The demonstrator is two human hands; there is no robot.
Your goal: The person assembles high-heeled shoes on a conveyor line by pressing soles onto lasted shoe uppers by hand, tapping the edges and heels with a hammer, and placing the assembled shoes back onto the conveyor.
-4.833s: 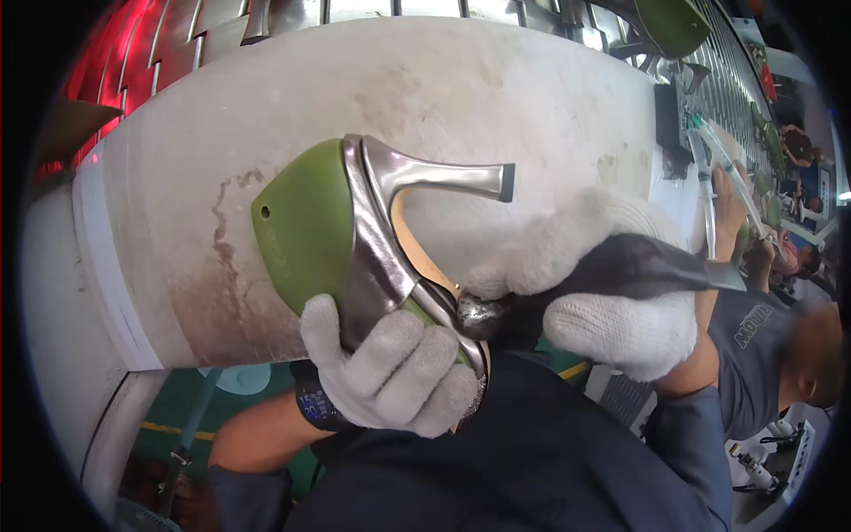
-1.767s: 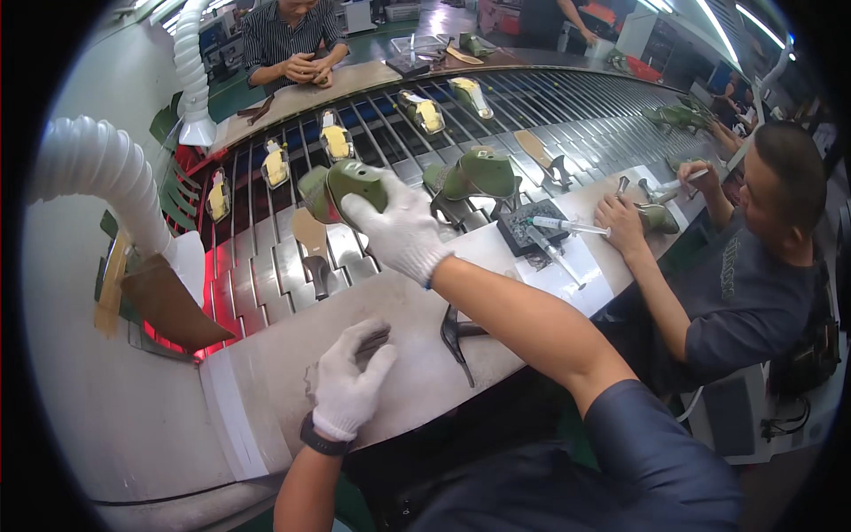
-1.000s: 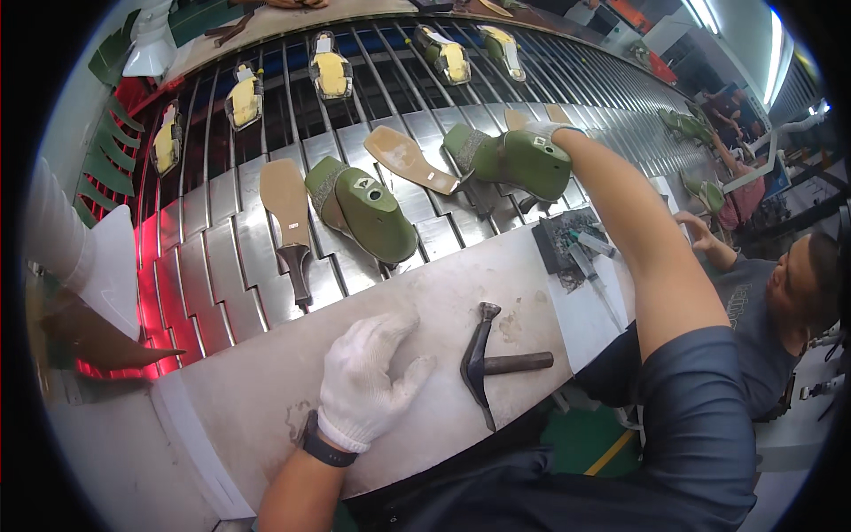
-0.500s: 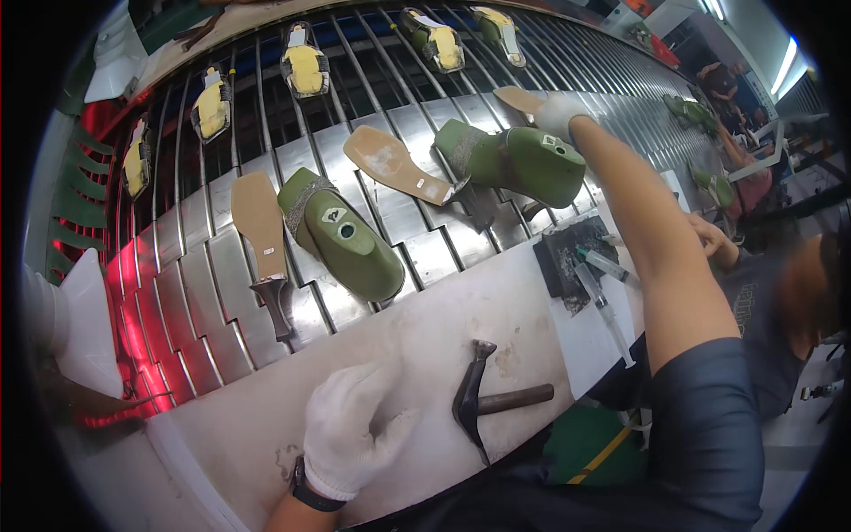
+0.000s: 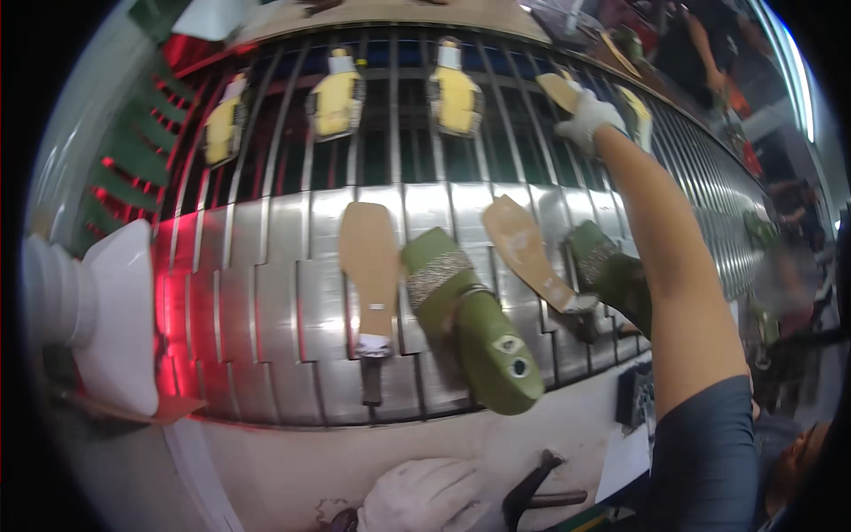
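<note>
My right hand (image 5: 594, 122), in a white glove, stretches far over the slatted metal conveyor and grips a tan shoe sole (image 5: 557, 91). My left hand (image 5: 421, 498), gloved too, rests on the pale worktop at the lower edge; its fingers are partly cut off, slightly curled, with nothing seen in them. A hammer (image 5: 525, 495) lies to its right. On the nearer slats lie a tan heeled sole (image 5: 369, 253) and a green shoe last (image 5: 492, 350) with a glittery strap. Further right are another heeled sole (image 5: 529, 253) and a green last (image 5: 607, 270), partly behind my right forearm.
Several yellow-bottomed shoes (image 5: 456, 102) stand on the far slats. A white lamp-like hood (image 5: 115, 319) is at the left, by red light. A dark block (image 5: 631, 395) and white paper (image 5: 623, 461) sit on the worktop at right. Another person (image 5: 802, 452) is close on the right.
My right hand has reached farther out with the sole. The view has shifted, so the conveyor fills more of it and my left hand and the hammer appear lower.
</note>
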